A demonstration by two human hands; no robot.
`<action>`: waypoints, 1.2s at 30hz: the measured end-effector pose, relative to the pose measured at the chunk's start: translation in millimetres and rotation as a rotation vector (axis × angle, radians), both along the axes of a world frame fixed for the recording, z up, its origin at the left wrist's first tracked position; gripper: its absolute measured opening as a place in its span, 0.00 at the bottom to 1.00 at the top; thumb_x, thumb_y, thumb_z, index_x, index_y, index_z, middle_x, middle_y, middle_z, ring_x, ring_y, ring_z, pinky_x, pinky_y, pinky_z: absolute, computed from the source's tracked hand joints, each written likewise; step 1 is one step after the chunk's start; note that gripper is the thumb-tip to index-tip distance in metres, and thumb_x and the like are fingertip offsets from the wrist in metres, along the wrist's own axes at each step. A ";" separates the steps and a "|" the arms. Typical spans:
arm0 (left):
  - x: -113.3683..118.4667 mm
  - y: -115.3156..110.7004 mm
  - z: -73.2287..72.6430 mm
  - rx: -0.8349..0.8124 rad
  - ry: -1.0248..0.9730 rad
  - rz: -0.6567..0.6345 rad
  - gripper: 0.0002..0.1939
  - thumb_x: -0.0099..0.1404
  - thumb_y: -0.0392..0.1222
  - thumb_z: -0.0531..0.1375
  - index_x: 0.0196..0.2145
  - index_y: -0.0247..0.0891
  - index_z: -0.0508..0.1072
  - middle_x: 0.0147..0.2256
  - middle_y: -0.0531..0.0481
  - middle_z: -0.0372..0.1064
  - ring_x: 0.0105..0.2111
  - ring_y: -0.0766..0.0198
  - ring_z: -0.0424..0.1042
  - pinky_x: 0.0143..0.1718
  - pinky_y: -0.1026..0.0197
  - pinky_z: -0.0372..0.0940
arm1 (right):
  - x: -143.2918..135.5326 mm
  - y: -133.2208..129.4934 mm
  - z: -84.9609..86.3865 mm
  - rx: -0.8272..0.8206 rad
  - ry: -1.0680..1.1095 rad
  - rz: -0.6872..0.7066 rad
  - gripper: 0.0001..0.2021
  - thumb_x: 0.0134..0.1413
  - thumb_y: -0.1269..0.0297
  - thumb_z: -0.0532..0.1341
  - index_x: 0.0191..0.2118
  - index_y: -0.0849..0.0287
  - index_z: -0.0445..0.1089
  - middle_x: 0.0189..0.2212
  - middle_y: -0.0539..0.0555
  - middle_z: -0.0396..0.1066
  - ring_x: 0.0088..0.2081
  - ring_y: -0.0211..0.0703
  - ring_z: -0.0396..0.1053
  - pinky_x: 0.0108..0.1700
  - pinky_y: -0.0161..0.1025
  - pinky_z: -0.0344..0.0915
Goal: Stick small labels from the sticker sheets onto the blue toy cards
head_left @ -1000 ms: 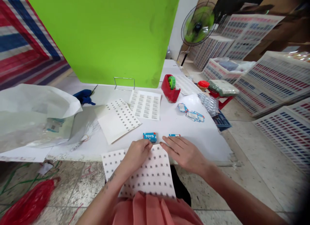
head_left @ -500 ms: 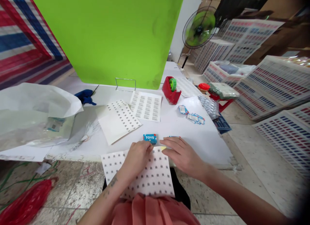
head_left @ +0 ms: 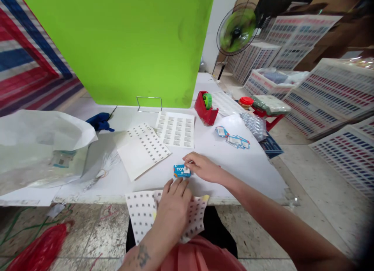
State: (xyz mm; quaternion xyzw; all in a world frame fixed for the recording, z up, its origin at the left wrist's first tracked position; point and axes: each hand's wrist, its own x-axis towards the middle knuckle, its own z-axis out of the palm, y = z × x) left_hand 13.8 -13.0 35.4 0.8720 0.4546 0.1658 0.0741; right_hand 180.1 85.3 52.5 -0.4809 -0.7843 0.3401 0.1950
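A person's right hand [head_left: 201,168] brings its fingertips to a small white label [head_left: 186,170] at the right end of a blue "TOYS" card [head_left: 178,171], which lies flat near the front of a white worktop [head_left: 257,173]. The right grip is narrow; whether it pinches or presses the label cannot be told. The left hand [head_left: 175,203] reaches palm down toward the card's near edge, probably to steady it, fingers extended; its thumb is hidden, so its hold on the sticker sheet [head_left: 140,210] beneath is unclear. That sheet slopes from the worktop's edge onto the lap, likely to keep its stickers within short reach. Farther right, blue cards bearing white labels [head_left: 239,141] lie overlapping, apparently set aside from the working spot. A red tape dispenser [head_left: 206,109] stands behind, beside a barcode sheet [head_left: 175,130].
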 end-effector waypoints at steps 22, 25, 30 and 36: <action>1.1 11.7 3.1 -0.053 0.048 0.011 0.11 0.61 0.26 0.51 0.38 0.35 0.69 0.54 0.43 0.63 0.55 0.52 0.58 0.53 0.47 0.57 | -0.7 9.7 -12.8 0.041 -0.044 0.082 0.04 0.55 0.72 0.55 0.33 0.60 0.67 0.35 0.52 0.66 0.37 0.39 0.65 0.42 0.38 0.60; 2.0 15.4 2.7 -0.067 0.059 0.020 0.11 0.60 0.26 0.51 0.38 0.35 0.68 0.56 0.43 0.61 0.56 0.50 0.57 0.52 0.47 0.58 | -2.2 10.1 -12.5 0.049 -0.048 0.072 0.05 0.54 0.74 0.55 0.32 0.60 0.67 0.34 0.52 0.67 0.37 0.39 0.65 0.41 0.38 0.61; 1.9 17.5 4.9 -0.090 0.074 0.028 0.12 0.60 0.26 0.51 0.39 0.34 0.69 0.56 0.43 0.61 0.56 0.50 0.57 0.53 0.46 0.58 | -4.3 5.3 -10.4 0.091 -0.025 0.038 0.05 0.53 0.76 0.56 0.31 0.60 0.67 0.33 0.52 0.67 0.36 0.39 0.65 0.41 0.38 0.62; 0.4 5.6 15.3 -0.030 0.036 -0.005 0.10 0.62 0.28 0.51 0.39 0.35 0.69 0.54 0.43 0.62 0.56 0.50 0.56 0.54 0.45 0.56 | -0.1 -8.2 -2.2 0.210 0.026 0.004 0.06 0.55 0.74 0.56 0.33 0.59 0.68 0.42 0.55 0.65 0.48 0.43 0.62 0.50 0.43 0.60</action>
